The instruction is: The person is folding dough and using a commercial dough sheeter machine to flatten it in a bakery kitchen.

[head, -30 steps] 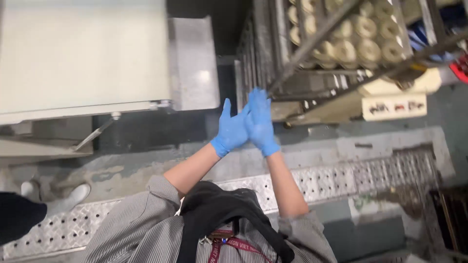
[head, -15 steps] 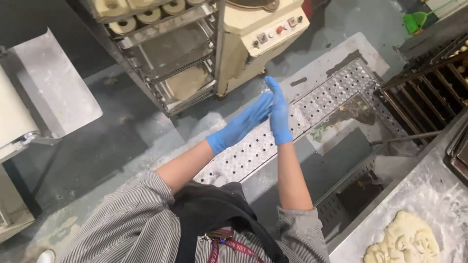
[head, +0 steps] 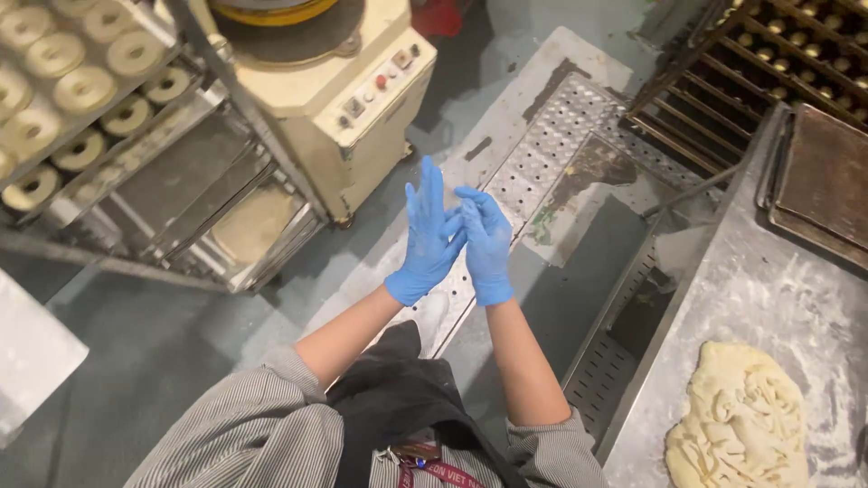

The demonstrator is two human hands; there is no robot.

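Note:
Both of my hands wear blue gloves and are raised in front of my chest over the floor. My left hand (head: 427,237) is flat with fingers spread, its palm facing right. My right hand (head: 485,242) presses against it, fingers slightly curled over the left palm. Neither hand holds anything. A slab of pale dough (head: 737,417) lies on the floured steel table (head: 796,298) to my right, well apart from both hands.
A rack (head: 99,117) with trays of ring-shaped dough stands at the upper left. A cream machine with buttons (head: 348,86) is ahead. A perforated metal floor grate (head: 551,154) runs under my hands. Dark baking trays (head: 827,185) and another rack (head: 768,63) sit at the right.
The view has swung right, bringing the floured table and dough into sight. My hands stay pressed together, now with the left fingers more spread.

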